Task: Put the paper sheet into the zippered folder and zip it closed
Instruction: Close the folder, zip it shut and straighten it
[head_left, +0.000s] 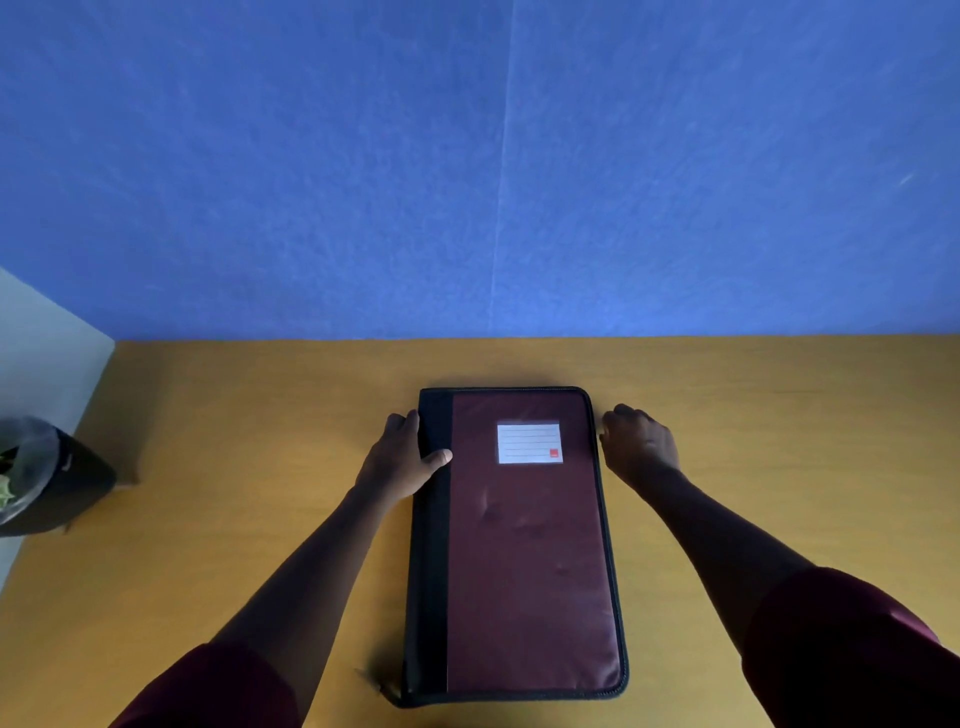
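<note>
The zippered folder (524, 545) lies flat and closed in the middle of the table, maroon cover up, with a black spine strip on its left and a white label near the top. No paper sheet shows anywhere. My left hand (400, 457) grips the folder's left spine edge near the top, thumb lying on the cover. My right hand (641, 447) is curled against the folder's right zipper edge near the top corner; its fingertips are hidden, so I cannot tell whether they pinch a zipper pull. A short zipper tail (382, 688) sticks out at the bottom left corner.
The wooden table (234, 441) ends at a blue wall (467, 182) behind. A dark pot with a plant (47, 478) stands at the table's left edge. Bare wood lies on both sides of the folder.
</note>
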